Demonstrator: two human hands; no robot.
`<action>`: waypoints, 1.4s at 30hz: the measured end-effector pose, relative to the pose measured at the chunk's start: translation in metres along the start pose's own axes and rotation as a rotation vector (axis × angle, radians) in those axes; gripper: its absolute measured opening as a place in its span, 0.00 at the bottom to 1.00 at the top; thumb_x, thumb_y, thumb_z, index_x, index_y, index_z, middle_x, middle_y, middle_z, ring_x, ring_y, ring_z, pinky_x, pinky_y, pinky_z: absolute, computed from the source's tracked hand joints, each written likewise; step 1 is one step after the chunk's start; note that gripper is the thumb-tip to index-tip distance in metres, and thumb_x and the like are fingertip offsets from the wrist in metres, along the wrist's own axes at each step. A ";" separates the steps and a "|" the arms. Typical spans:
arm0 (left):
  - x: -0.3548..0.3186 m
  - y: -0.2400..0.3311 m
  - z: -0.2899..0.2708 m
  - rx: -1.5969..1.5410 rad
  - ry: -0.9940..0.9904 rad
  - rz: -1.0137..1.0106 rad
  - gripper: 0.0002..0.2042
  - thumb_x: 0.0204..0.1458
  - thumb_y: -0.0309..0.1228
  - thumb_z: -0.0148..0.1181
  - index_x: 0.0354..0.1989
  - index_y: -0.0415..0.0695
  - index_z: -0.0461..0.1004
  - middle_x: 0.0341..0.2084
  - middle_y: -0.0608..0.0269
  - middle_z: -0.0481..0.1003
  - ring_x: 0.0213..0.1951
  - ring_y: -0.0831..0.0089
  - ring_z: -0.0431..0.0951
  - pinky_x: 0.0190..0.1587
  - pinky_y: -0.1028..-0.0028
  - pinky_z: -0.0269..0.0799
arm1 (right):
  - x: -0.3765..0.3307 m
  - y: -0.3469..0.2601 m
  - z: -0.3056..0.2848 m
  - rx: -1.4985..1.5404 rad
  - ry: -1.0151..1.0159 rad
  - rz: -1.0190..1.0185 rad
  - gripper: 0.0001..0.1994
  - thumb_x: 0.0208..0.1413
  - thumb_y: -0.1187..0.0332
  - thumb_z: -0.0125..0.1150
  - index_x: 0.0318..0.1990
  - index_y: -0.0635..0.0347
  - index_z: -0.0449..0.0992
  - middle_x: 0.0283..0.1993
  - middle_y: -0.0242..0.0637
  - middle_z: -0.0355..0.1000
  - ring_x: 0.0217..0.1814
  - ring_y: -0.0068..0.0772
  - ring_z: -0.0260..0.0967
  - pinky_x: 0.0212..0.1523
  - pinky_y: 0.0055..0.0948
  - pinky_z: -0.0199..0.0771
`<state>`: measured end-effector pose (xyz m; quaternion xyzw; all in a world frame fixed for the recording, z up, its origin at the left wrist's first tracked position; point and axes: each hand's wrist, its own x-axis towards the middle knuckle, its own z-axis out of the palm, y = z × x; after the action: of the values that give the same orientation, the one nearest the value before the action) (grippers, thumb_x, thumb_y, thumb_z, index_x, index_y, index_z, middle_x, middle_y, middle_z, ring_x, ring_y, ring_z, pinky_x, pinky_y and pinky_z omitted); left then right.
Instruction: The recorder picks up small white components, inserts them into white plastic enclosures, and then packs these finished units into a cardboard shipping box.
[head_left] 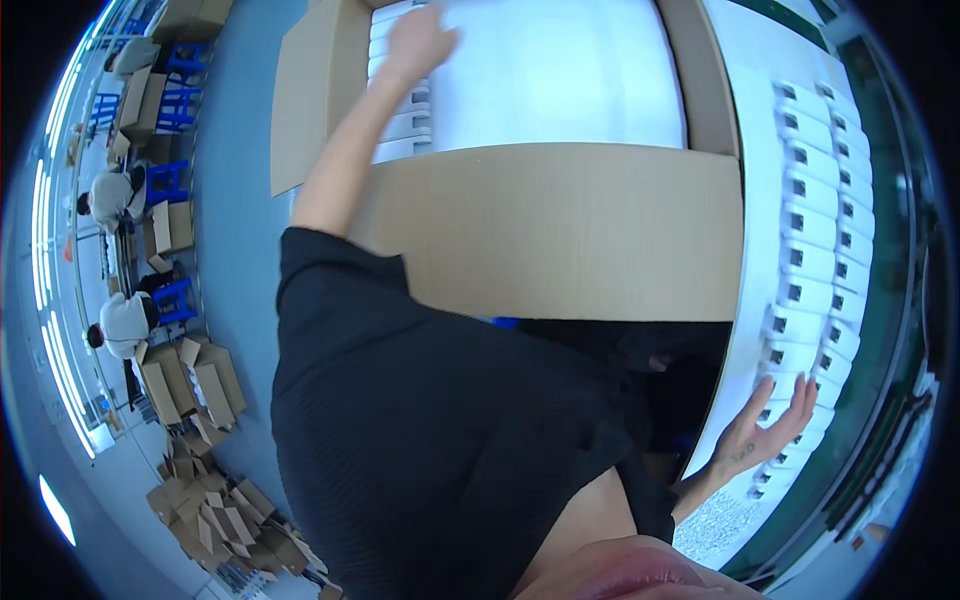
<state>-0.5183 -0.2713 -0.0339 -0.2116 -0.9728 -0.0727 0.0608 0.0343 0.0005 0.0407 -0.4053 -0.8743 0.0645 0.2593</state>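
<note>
A large open cardboard carton (550, 240) stands in front of me. White rectangular pieces (402, 126) with small dark square marks are stacked along its left inner side. Beside them lies a broad, smooth white layer (560, 75). My left hand (420, 45) reaches over the far left part of the carton, above these pieces; its fingers are blurred, and I cannot see whether it holds anything. To my right, several similar white pieces (808, 225) run in two long rows on a white surface (752, 130). My right hand (768, 432) rests by the near part of these rows, fingers spread and gripping nothing.
A carton flap (300, 110) sticks out at the left. Beyond the blue-grey floor (240, 130), people (122, 325) work among blue stools (174, 300) and open boxes. Cardboard boxes (215, 515) are heaped at lower left. A dark green edge (880, 330) borders the rows at right.
</note>
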 end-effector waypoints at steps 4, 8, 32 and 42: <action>-0.048 -0.084 -0.015 -0.015 -0.397 0.049 0.26 0.46 0.39 0.65 0.54 0.42 0.76 0.50 0.52 0.77 0.47 0.54 0.78 0.54 0.62 0.74 | 0.059 -0.099 0.025 0.319 -0.345 -0.314 0.20 0.57 0.72 0.62 0.58 0.64 0.72 0.61 0.47 0.69 0.64 0.49 0.66 0.65 0.44 0.65; -0.094 -0.109 -0.002 -0.099 -0.323 0.177 0.31 0.43 0.38 0.69 0.59 0.44 0.73 0.63 0.55 0.67 0.57 0.57 0.72 0.60 0.64 0.71 | 0.121 -0.244 0.127 0.589 -0.825 -0.753 0.22 0.60 0.61 0.59 0.58 0.65 0.73 0.59 0.46 0.73 0.59 0.46 0.71 0.62 0.40 0.69; -0.109 -0.086 -0.002 0.133 -0.385 0.375 0.33 0.29 0.40 0.73 0.51 0.45 0.73 0.63 0.48 0.63 0.66 0.46 0.57 0.62 0.56 0.62 | 0.167 -0.541 0.379 0.250 -0.863 -1.352 0.40 0.37 0.50 0.75 0.57 0.67 0.71 0.55 0.60 0.69 0.53 0.59 0.69 0.54 0.44 0.74; -0.065 -0.080 0.002 0.052 -0.307 0.625 0.33 0.27 0.43 0.75 0.47 0.42 0.76 0.54 0.46 0.71 0.60 0.46 0.67 0.66 0.53 0.59 | 0.226 -0.306 0.134 0.705 -0.738 -0.760 0.39 0.43 0.58 0.70 0.66 0.58 0.66 0.53 0.50 0.75 0.47 0.50 0.77 0.40 0.47 0.81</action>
<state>-0.4934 -0.3693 -0.0552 -0.5060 -0.8603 0.0069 -0.0617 -0.3619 -0.0215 0.1155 0.0921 -0.9151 0.3873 0.0635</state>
